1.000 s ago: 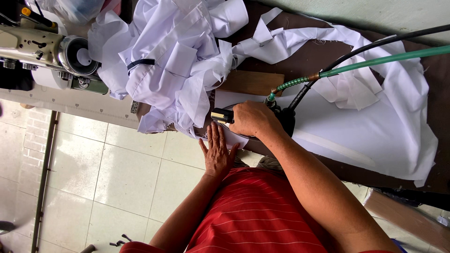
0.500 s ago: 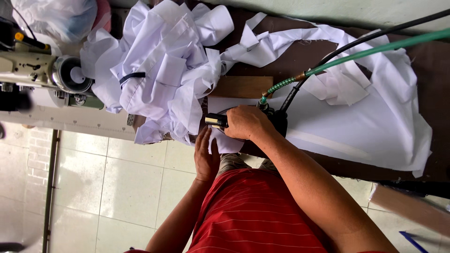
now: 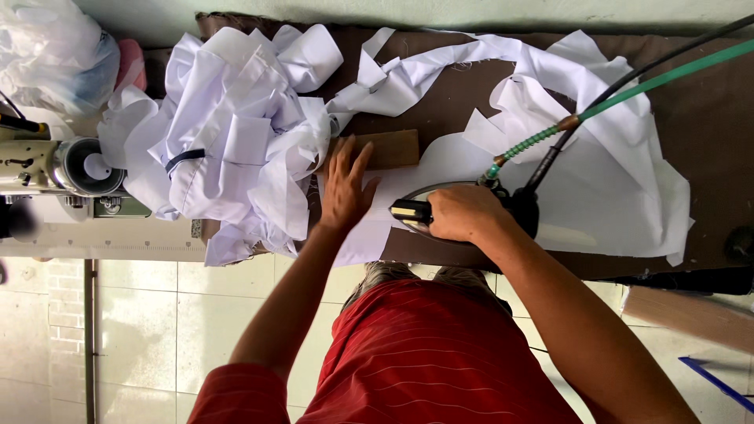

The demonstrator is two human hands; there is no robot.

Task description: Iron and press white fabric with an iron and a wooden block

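We count one steam iron (image 3: 440, 213), gripped by our right hand (image 3: 465, 212), whose fingers are clenched around its dark handle; it sits on the flat white fabric piece (image 3: 581, 204) near the front edge of the brown ironing table (image 3: 707, 133), roughly at the middle of the scene. Two lines run from the iron toward the far right: one green hose (image 3: 667, 74) and one black cable (image 3: 628, 82) (they lie side by side for most of their length). Our left hand (image 3: 345, 188) lies flat, fingers released and spread, palm down on the white cloth just left of the iron, its fingertips touching one small brown cardboard piece (image 3: 389, 149). To the left we see one heaped pile of white garment pieces (image 3: 236, 133), too crumpled to count singly. At the far left stands one sewing machine (image 3: 55, 165), and behind it one clear plastic bag (image 3: 51, 55). Both forearms reach away from our red striped shirt (image 3: 424, 353), the right one angled inward from the lower right.
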